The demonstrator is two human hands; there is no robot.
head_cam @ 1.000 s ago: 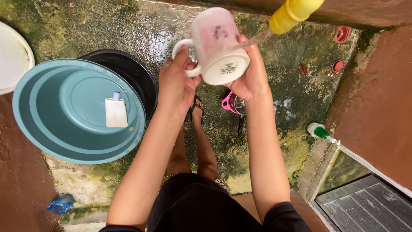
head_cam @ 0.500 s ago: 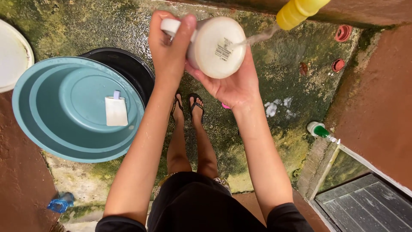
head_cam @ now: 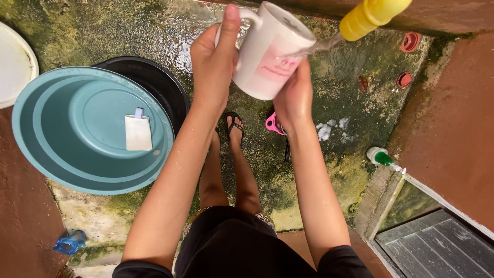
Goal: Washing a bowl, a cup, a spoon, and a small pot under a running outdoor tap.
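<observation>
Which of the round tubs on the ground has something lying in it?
The big teal basin on top. A small white packet lies on its bottom. The black tub sits mostly hidden beneath it, and the white one shows only its edge at the frame's left.

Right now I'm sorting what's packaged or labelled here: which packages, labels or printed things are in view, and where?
Sachet: lies in the teal basin, flat white rectangle with a small pale tab on top.
Mug: held by both hands under the yellow tap, white with a pink printed patch.
Bottle: on the ground at right, white with green.

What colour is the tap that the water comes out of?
Yellow: the plastic tap spout, seen in the head view.
</observation>
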